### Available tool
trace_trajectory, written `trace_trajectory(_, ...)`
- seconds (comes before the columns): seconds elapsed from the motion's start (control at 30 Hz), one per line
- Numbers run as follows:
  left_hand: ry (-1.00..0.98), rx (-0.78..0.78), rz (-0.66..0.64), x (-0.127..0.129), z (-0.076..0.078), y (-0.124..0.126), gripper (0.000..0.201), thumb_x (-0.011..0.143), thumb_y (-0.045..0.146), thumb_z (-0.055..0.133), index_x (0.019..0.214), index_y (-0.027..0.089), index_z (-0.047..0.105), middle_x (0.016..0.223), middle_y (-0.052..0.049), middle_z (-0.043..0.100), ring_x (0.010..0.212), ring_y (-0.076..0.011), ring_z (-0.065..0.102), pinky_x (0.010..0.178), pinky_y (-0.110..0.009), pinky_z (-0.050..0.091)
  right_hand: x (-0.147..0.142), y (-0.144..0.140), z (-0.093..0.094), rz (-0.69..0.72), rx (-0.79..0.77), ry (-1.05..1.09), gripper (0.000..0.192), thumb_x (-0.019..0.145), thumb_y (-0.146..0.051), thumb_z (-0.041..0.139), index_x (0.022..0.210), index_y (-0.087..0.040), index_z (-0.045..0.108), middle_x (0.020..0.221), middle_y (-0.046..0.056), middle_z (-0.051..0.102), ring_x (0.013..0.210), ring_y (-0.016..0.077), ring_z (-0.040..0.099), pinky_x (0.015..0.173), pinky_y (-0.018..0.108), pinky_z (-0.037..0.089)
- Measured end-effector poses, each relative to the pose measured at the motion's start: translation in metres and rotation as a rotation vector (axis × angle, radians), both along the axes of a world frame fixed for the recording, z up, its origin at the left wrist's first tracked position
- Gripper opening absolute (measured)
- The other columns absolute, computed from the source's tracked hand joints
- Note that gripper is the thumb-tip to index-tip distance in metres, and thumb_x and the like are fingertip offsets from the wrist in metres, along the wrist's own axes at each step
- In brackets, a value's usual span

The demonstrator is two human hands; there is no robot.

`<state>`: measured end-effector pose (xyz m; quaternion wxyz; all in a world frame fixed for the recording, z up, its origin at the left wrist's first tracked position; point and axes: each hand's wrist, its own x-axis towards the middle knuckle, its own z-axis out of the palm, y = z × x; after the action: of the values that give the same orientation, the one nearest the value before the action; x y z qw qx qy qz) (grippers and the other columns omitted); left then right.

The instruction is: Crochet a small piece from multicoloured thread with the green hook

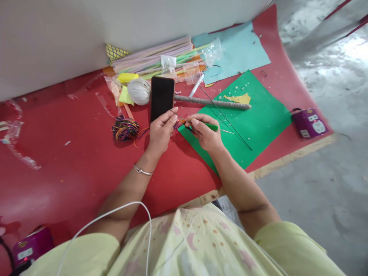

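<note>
My left hand (161,130) pinches a thin wire (176,114) wrapped with multicoloured thread, just below a black phone (161,97) that lies on the red mat. My right hand (204,132) is closed on the same wire and a small green piece (212,127), over the near edge of a green paper sheet (258,119). A ball of multicoloured yarn (124,128) lies to the left of my left hand, its loose strand running towards my fingers.
A grey wrapped stick (212,102), thin dark wires (227,119), a white yarn ball (138,91), a bundle of pastel straws (155,59), a light blue sheet (238,50) and a purple power strip (309,122) lie on the red mat (71,153). A white wall stands behind.
</note>
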<state>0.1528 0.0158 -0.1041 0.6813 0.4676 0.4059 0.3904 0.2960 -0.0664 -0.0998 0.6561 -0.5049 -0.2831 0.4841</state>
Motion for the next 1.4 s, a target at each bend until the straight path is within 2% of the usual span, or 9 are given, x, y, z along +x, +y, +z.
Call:
trace_trajectory(0.1, -0.122, -0.067, -0.054, -0.002, 0.009, 0.000, 0.039, 0.078, 0.034, 0.084, 0.116, 0.024, 0.083, 0.066, 0.006, 0.059, 0.042, -0.0022, 0.029, 0.040, -0.020, 0.021, 0.000, 0.000, 0.004, -0.006, -0.011, 0.046, 0.039, 0.078, -0.058, 0.089, 0.094, -0.023, 0.081, 0.082, 0.001, 0.080, 0.044, 0.0038, 0.039, 0.039, 0.020, 0.030)
trace_trajectory(0.2, -0.133, 0.029, -0.055, -0.003, 0.014, -0.001, 0.045, 0.073, 0.026, 0.088, 0.118, 0.025, 0.083, 0.081, 0.003, 0.069, 0.049, -0.0019, 0.042, 0.044, -0.018, 0.031, 0.002, 0.000, 0.005, -0.025, -0.001, 0.079, 0.039, 0.076, -0.056, 0.091, 0.093, -0.022, 0.082, 0.081, 0.001, 0.081, 0.044, 0.0034, 0.039, 0.039, 0.020, 0.027)
trace_trajectory(0.33, -0.007, 0.304, -0.029, -0.001, 0.017, -0.002, 0.057, 0.076, 0.022, 0.089, 0.132, 0.022, 0.079, 0.087, 0.000, 0.074, 0.069, -0.0065, 0.060, 0.061, -0.017, 0.047, 0.004, -0.002, 0.006, -0.025, 0.093, 0.021, 0.028, 0.082, -0.049, 0.088, 0.093, -0.024, 0.084, 0.083, 0.001, 0.081, 0.065, 0.0098, 0.066, 0.056, 0.021, 0.049)
trace_trajectory(0.43, 0.077, 0.441, -0.042, 0.003, 0.023, -0.004, 0.064, 0.079, 0.019, 0.086, 0.141, 0.022, 0.074, 0.087, 0.000, 0.074, 0.064, -0.0051, 0.054, 0.059, -0.017, 0.045, 0.004, -0.004, 0.010, -0.069, 0.182, -0.120, 0.019, 0.091, -0.043, 0.083, 0.095, -0.025, 0.085, 0.089, 0.002, 0.081, 0.083, 0.0129, 0.072, 0.075, 0.025, 0.057)
trace_trajectory(0.53, 0.092, 0.475, -0.019, 0.008, 0.032, -0.009, 0.066, 0.083, 0.018, 0.083, 0.147, 0.024, 0.070, 0.086, 0.002, 0.073, 0.058, -0.0037, 0.045, 0.054, -0.017, 0.040, 0.000, -0.007, 0.018, -0.177, 0.217, -0.240, 0.019, 0.094, -0.042, 0.079, 0.100, -0.025, 0.085, 0.094, 0.004, 0.079, 0.083, 0.0134, 0.069, 0.072, 0.026, 0.055)
trace_trajectory(0.8, -0.132, 0.109, 0.030, 0.023, 0.053, -0.031, 0.069, 0.076, 0.022, 0.091, 0.143, 0.025, 0.071, 0.087, 0.002, 0.074, 0.060, -0.0049, 0.056, 0.054, -0.018, 0.044, -0.016, -0.012, 0.025, -0.267, 0.277, -0.030, 0.021, 0.093, -0.047, 0.080, 0.102, -0.029, 0.083, 0.093, 0.001, 0.075, 0.060, 0.0075, 0.051, 0.052, 0.025, 0.040)
trace_trajectory(0.97, -0.257, -0.333, -0.265, 0.013, 0.076, -0.021, 0.056, 0.060, 0.019, 0.097, 0.113, 0.019, 0.080, 0.076, 0.004, 0.073, 0.037, 0.0022, 0.028, 0.036, -0.018, 0.017, -0.004, -0.008, 0.030, -0.076, 0.238, 0.348, 0.038, 0.077, -0.059, 0.091, 0.091, -0.027, 0.078, 0.072, -0.005, 0.066, 0.048, 0.0047, 0.033, 0.045, 0.021, 0.033)
trace_trajectory(1.2, -0.210, -0.279, -0.302, -0.001, 0.088, -0.011, 0.048, 0.062, 0.014, 0.093, 0.109, 0.018, 0.083, 0.077, 0.003, 0.073, 0.037, 0.0025, 0.032, 0.035, -0.018, 0.016, 0.009, -0.010, 0.027, 0.056, 0.191, 0.454, 0.037, 0.077, -0.057, 0.091, 0.093, -0.026, 0.077, 0.069, -0.008, 0.064, 0.044, 0.0006, 0.014, 0.039, 0.016, 0.022)
trace_trajectory(1.4, -0.192, -0.261, -0.286, 0.000, 0.086, -0.013, 0.049, 0.061, 0.017, 0.096, 0.108, 0.018, 0.082, 0.080, 0.003, 0.073, 0.038, 0.0024, 0.031, 0.035, -0.020, 0.014, 0.011, -0.009, 0.023, 0.097, 0.152, 0.512, 0.039, 0.077, -0.057, 0.091, 0.091, -0.024, 0.077, 0.069, -0.009, 0.066, 0.042, -0.0006, 0.013, 0.037, 0.014, 0.017)
